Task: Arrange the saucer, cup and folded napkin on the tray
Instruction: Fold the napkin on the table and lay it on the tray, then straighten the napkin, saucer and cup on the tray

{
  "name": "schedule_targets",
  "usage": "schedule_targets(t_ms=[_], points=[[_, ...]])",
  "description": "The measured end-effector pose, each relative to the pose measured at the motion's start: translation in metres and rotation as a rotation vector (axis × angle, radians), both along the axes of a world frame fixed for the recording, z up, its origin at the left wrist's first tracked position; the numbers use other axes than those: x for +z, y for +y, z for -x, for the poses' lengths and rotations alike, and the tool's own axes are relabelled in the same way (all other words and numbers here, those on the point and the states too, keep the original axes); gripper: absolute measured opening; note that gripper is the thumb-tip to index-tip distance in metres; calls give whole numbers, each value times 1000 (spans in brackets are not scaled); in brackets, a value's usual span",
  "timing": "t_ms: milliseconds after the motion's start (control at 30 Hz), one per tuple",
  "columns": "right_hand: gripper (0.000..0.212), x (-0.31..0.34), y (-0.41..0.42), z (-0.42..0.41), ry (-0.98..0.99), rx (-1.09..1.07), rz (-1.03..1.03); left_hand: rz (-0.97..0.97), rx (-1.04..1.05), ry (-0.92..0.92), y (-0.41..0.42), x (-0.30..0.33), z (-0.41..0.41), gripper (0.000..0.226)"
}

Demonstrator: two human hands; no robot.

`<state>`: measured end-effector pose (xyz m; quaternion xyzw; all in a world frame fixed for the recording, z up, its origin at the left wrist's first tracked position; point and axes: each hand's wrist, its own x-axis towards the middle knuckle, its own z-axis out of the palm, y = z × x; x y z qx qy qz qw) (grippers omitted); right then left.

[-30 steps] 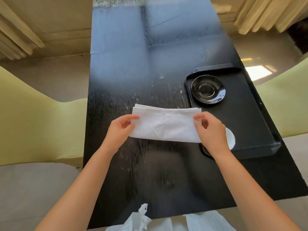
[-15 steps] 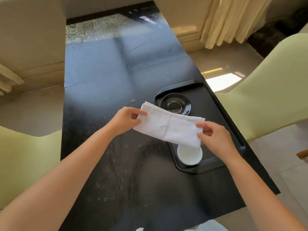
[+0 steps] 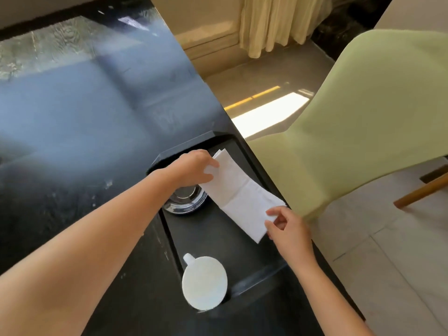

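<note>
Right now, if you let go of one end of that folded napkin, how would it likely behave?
The napkin is thin, creased paper, so it would probably droop rather than stay flat. Both the left hand and right hand pinch an end, suggesting it is floppy. It looks very light.

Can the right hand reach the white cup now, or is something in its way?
Probably yes: the cup stands uncovered near the right hand, nothing between them, but that hand must first release the napkin.
</note>
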<state>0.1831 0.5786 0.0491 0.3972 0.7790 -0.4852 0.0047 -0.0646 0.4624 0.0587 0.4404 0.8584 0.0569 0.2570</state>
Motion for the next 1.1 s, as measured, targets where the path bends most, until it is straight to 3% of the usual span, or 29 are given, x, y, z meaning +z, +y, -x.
schedule_targets(t_ms=[233, 367, 467, 600, 700, 767, 900, 1100], points=[[18, -42, 9, 3, -107, 4, -41, 85, -173, 126, 48, -43, -10, 51], [20, -49, 7, 2, -159, 45, -119, 103, -160, 158, 52, -59, -16, 59], [24, -50, 6, 1, -242, 132, -296, 117, -98, 153, 53, -65, -26, 71], [52, -61, 3, -3, -254, 263, -650, 190, -149, 276, 50, -76, -44, 87], [77, -74, 4, -2, -231, 404, -788, 166, -218, 305, 47, -82, -55, 79], [80, -82, 5, -2, -185, 536, -857, 149, -246, 245, 48, -86, -61, 71], [74, -92, 6, -3, -195, 651, -830, 150, -202, 128, 46, -90, -63, 82], [78, -99, 7, -3, -193, 673, -842, 145, -210, 141, 44, -87, -64, 96]])
